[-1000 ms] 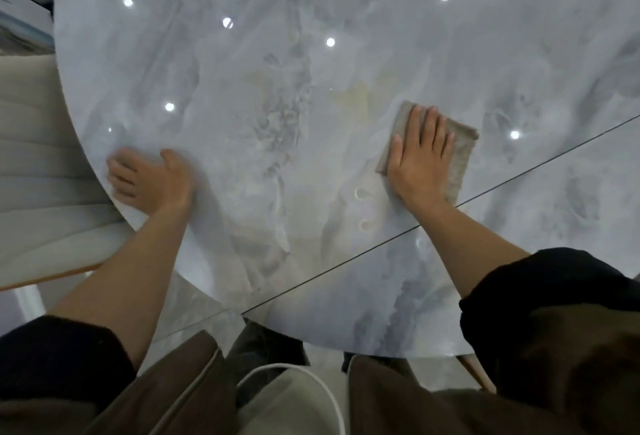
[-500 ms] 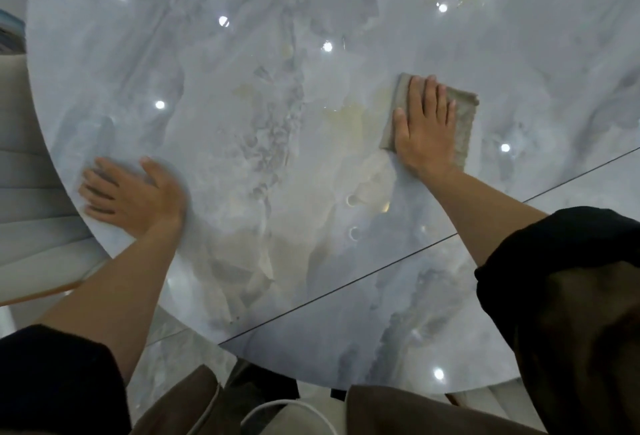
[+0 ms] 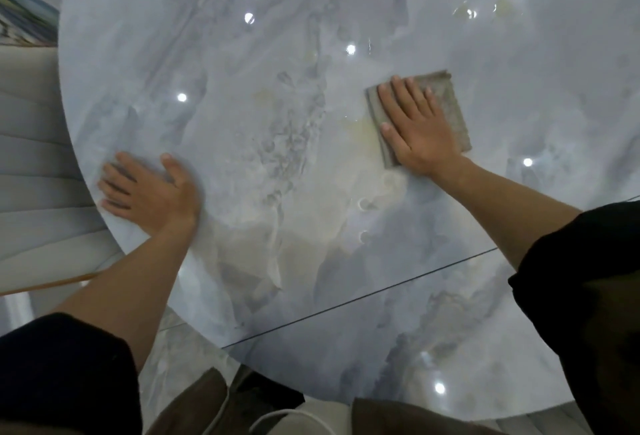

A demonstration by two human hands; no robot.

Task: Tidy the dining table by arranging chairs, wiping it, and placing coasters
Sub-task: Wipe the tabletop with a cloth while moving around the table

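Our right hand (image 3: 420,133) lies flat, its grip unclenched, fingers straight and slightly spread, pressing a folded grey-brown cloth (image 3: 450,105) onto the glossy grey marbled table (image 3: 277,88), right of the table's middle. Our left hand (image 3: 149,192) rests palm-down near the table's left edge, grip likewise loose, fingers straight, holding nothing. A pale padded chair (image 3: 31,175) stands just beyond the table's left rim.
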